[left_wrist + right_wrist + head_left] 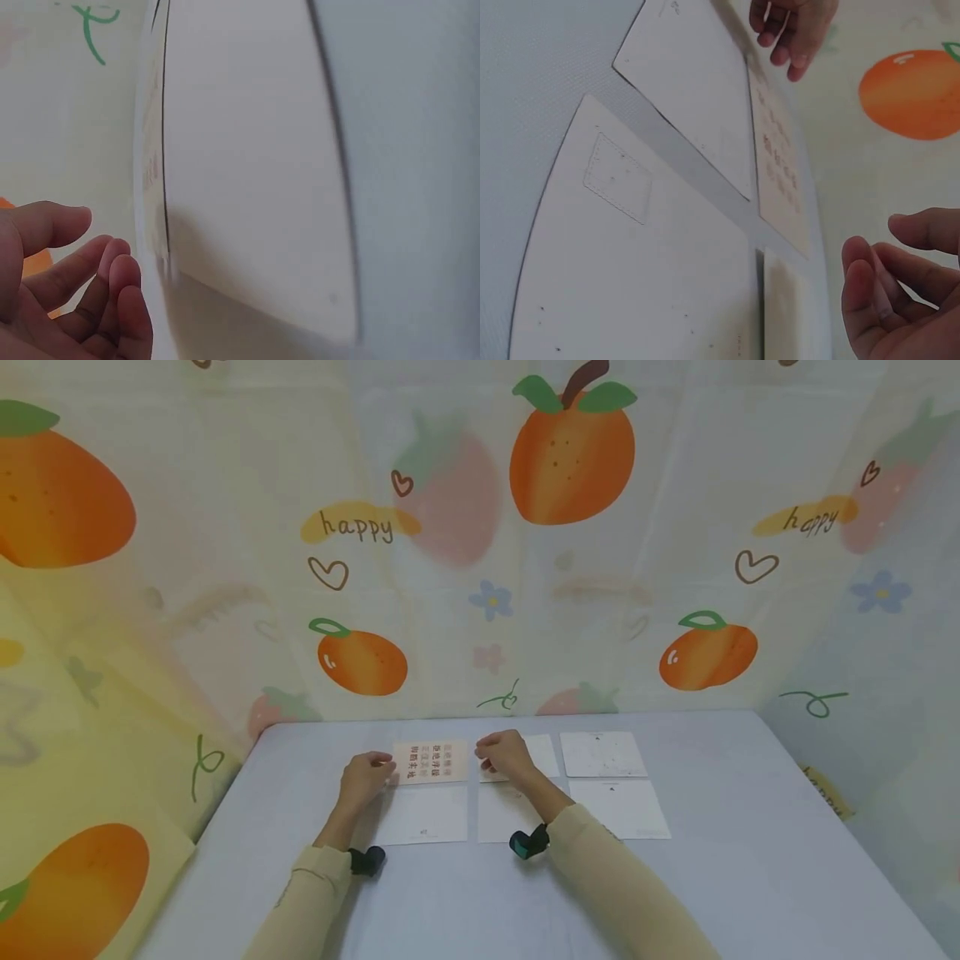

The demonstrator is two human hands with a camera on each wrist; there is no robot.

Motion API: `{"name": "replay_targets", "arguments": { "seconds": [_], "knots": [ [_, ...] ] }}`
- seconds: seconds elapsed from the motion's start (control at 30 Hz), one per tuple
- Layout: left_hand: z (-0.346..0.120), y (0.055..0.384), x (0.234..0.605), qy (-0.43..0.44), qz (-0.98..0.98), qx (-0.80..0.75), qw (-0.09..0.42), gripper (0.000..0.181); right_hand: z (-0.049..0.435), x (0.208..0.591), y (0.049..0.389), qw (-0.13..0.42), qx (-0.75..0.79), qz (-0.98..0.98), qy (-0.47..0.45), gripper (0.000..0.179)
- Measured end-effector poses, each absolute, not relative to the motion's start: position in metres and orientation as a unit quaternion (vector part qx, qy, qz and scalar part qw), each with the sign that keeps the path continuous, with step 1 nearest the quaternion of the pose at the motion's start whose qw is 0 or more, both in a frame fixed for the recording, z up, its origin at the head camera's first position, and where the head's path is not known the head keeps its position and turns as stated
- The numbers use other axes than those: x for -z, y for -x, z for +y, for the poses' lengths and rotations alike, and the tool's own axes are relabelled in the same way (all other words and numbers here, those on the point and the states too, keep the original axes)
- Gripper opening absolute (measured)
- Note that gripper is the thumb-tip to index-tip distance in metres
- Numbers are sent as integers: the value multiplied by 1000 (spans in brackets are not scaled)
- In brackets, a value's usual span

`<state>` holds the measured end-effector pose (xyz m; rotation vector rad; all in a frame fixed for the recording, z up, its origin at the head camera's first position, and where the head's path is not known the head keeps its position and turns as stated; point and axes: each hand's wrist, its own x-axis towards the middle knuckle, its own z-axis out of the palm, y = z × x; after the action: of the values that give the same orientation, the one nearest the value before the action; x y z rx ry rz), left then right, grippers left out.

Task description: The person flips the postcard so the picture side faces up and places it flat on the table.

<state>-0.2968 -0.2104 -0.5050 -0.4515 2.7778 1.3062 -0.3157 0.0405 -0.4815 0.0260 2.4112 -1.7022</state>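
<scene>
A beige card [441,762] printed with columns of dark reddish characters lies face up at the back left of the table. My left hand [364,777] hovers by its left edge; in the left wrist view the thumb and loosely bent fingers [129,315] stand apart with nothing between them. Over the left part of the back middle card [543,755] is my right hand [507,756], partly hiding it. The right wrist view has this hand's thumb [922,229] away from its relaxed fingers, holding nothing. Nearer me lie a white front left card [429,814] and a front middle card [645,262] with a dashed stamp box.
Two more white cards lie on the right, a back right card [603,754] and a front right card [621,810]. Small gaps separate the cards. They rest on a white-covered table [750,877], with a fruit-patterned cloth [570,635] hanging behind it.
</scene>
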Motion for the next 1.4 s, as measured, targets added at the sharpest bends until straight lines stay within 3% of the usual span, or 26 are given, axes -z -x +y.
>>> {"name": "replay_targets", "arguments": {
  "seconds": [0.37,0.77,1.17,1.4],
  "knots": [
    [-183,294,499,86,904,-417,-38,30,63,463,311,52,569,820,23,26],
    [-151,296,497,41,899,-434,-51,27,99,462,309,33,557,830,1,26],
    [-129,300,504,17,884,-467,-24,27,129,477,312,24,540,841,-19,32],
    [-116,304,511,24,879,-477,-9,28,138,483,312,51,513,855,-56,33]
  ]
}}
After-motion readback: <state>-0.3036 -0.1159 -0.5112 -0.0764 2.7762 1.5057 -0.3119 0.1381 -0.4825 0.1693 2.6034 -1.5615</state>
